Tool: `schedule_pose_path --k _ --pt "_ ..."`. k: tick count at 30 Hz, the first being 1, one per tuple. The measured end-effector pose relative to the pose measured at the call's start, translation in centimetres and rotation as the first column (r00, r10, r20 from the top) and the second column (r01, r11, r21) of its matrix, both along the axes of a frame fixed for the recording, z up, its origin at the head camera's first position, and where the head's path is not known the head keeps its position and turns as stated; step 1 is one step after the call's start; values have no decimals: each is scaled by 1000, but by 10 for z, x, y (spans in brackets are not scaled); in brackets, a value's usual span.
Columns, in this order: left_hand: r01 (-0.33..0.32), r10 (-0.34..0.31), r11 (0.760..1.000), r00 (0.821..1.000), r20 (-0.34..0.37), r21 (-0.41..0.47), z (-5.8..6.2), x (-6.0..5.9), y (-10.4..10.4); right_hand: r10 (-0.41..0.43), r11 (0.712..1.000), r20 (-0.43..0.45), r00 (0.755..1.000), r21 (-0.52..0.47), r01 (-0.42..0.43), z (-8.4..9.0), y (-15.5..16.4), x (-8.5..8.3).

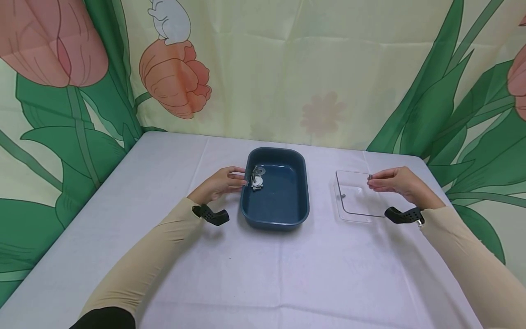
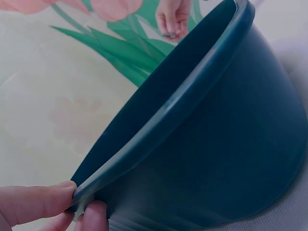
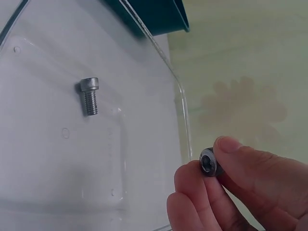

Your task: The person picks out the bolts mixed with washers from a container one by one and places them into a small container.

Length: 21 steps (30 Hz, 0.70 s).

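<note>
R hand (image 1: 394, 183) pinches a small bolt (image 3: 210, 161) betw. thumb & fingers (image 3: 192, 185), just above the clear tray's (image 1: 353, 210) far edge. 2nd bolt (image 3: 89, 95) lies flat inside, axis toward the near side. L hand (image 1: 222, 183) pinches the blue bin's (image 1: 283, 219) left rim.

Both arms wear long, close-fitting beige sleeves that end at the wrists. On the left sleeve (image 1: 139, 265) a band of black cloth shows at the upper arm, near the lower edge of the head view. Each wrist carries a black mount — the left wrist mount (image 1: 211, 214) has small holes, the right wrist mount (image 1: 404, 215) a small silvery fitting at its end. The right sleeve (image 1: 476, 265) is plain.
</note>
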<state>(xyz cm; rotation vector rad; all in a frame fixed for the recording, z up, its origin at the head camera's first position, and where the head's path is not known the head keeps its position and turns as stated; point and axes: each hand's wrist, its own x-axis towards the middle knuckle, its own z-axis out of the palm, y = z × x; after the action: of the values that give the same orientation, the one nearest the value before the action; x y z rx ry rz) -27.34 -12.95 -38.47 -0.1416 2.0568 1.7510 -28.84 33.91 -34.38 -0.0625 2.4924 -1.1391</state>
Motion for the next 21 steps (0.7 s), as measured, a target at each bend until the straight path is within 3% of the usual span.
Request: schedule_pose_path --k 21 --pt "6 -5 1000 1000 3 -18 1 0 0 13 1000 1 1000 7 -13 1 2 0"
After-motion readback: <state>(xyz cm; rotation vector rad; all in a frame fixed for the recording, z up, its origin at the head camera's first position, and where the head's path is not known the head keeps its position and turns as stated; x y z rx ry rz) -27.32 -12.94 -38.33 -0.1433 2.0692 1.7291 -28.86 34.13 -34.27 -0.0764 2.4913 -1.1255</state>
